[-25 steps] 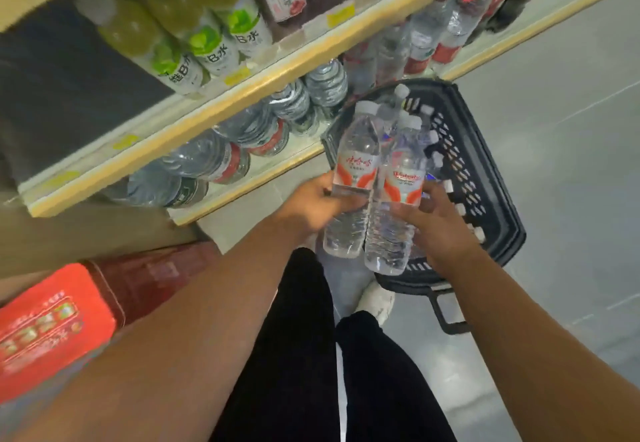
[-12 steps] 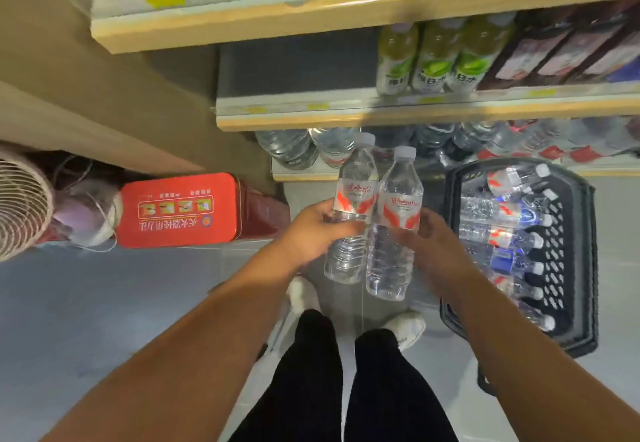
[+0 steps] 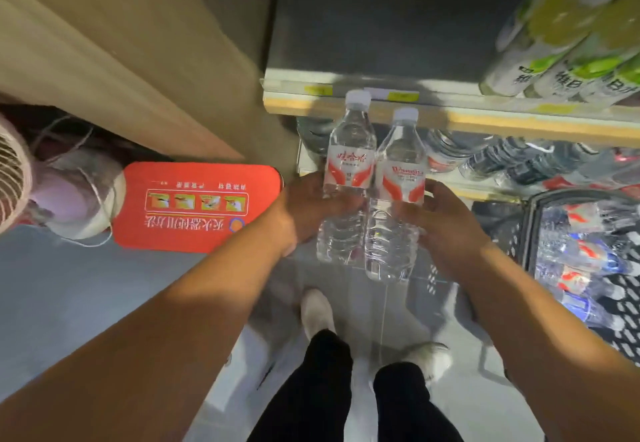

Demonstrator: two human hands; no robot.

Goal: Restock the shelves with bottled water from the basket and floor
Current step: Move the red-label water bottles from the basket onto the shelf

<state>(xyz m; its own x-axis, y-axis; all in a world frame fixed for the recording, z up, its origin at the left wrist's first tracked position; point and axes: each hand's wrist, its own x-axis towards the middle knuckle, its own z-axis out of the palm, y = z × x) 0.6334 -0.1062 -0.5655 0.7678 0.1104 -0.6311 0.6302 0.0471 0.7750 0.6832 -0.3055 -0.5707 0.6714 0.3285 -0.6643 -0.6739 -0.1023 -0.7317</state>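
Above the floor (image 3: 69, 285), two clear water bottles are held upright, side by side and touching. The left bottle (image 3: 348, 178) is gripped by the curled fingers (image 3: 341, 203) of the left hand (image 3: 311, 209), and the right bottle (image 3: 398, 199) by those of the right hand (image 3: 446, 230). Just to the right, a black basket (image 3: 530, 220) is filled with basket bottles (image 3: 585, 258) laid on their sides. Beyond, the lowest shelf (image 3: 460, 189) is stocked with clear shelf bottles (image 3: 450, 154). On the shelf above (image 3: 485, 119), green-labelled bottles (image 3: 554, 60) are kept at the right.
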